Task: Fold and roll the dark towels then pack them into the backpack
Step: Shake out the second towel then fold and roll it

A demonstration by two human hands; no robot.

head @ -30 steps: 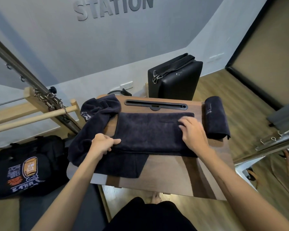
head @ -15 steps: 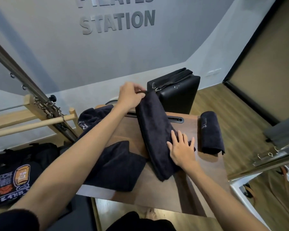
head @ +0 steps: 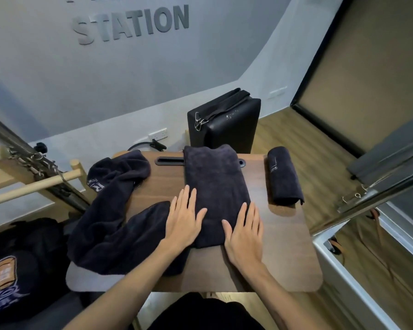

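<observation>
**Folded towel pinned flat, ready to roll**

The folded dark towel (head: 215, 186) is laid lengthwise mid-table (head: 289, 253). It's pressed by the left hand (head: 184, 220) and right hand (head: 244, 232), fingers straight, nothing gripped. Soft, light, floppy stuff, probably best taken at the near edge.

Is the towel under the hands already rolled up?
No, the folded towel lies flat as a long strip on the table, with the left hand and right hand pressing its near end.
</observation>
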